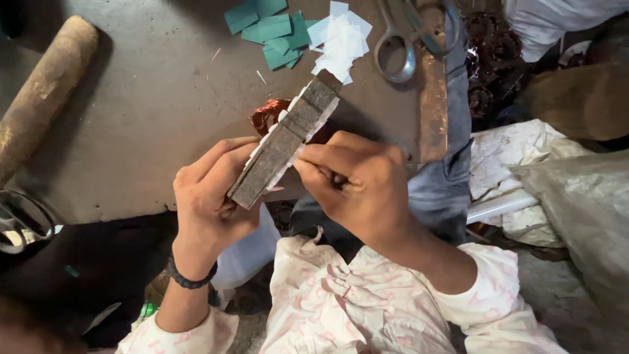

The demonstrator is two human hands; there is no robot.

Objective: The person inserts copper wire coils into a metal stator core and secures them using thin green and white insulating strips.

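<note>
Hands on a slotted metal core at the counter's near edge

Room on the grey, scuffed counter [151, 111] lay mostly to the left and middle, where the surface was bare up to its near edge, which ran just under the two hands. A rusty brown cylindrical roller [42, 92] lay along the far-left edge. At the far side sat a loose pile of green paper pieces [268, 33] touching a pile of white paper pieces [341, 42], with steel scissors [406, 39] just beside them. A rusty flat metal bar [434, 98] stood along the right edge.

The left hand [209, 196] was curled around the lower end of a long, dark, rusted laminated metal core [288, 141], fingers wrapped behind it and thumb along its side. The core was tilted, its upper end pointing toward the white pieces. White paper strips [327, 108] showed along its edges. A coil of reddish copper wire [268, 115] lay on the counter just behind it.

The right hand [357, 187] was closed narrow, fingertips [306, 157] pinched against the core's right edge at a white strip. Both hands hung over the counter's near edge, above the person's lap.
</note>
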